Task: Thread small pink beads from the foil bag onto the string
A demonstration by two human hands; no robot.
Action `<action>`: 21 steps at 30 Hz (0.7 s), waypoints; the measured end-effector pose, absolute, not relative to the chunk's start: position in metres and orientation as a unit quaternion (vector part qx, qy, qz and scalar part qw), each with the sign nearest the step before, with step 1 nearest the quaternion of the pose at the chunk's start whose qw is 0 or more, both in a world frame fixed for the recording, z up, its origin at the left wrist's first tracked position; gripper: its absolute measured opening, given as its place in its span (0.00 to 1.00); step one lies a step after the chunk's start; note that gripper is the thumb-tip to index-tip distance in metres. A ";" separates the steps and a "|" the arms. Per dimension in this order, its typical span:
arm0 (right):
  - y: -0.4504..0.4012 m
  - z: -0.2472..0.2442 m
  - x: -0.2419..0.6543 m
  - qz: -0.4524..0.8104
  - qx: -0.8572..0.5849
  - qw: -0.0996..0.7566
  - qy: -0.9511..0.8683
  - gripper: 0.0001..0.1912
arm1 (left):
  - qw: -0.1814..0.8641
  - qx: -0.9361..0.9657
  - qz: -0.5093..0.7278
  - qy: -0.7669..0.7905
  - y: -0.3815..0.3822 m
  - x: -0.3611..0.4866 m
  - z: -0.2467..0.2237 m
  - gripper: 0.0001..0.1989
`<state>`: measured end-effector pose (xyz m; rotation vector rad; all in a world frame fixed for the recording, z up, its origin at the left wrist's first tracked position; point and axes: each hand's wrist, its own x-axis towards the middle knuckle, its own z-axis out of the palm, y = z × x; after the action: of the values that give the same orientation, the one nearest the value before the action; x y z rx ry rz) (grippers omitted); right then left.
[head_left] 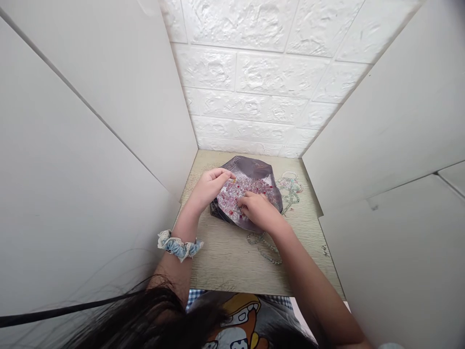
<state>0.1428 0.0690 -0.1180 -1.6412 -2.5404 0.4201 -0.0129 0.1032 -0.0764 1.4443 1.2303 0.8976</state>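
Note:
Pink, clear and red beads lie heaped in a dark, shiny, silver-lined bag spread open like a tray. Over the bag's left side, my left hand is closed in a pinch, thumb and forefinger together. What it pinches is too small to name; a yellowish speck shows by the fingertips. My right hand reaches into the front of the bead heap with its fingers curled down and closed. Its fingertips touch the beads, and whatever they grip is hidden.
A wooden tabletop carries the bag between white panels on both sides, against a white brick-patterned wall. Beaded strands lie right of the bag, and another bead strand lies in front. Small shiny bits sit near the right edge.

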 end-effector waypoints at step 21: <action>0.077 -0.107 0.143 0.566 -0.432 0.518 -0.474 0.09 | 0.540 0.636 0.318 0.450 0.093 -0.007 -0.068 0.10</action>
<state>0.1434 0.0770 -0.1070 -1.0371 -1.1364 1.3587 -0.0066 0.0929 -0.0683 1.5131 1.0710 0.7550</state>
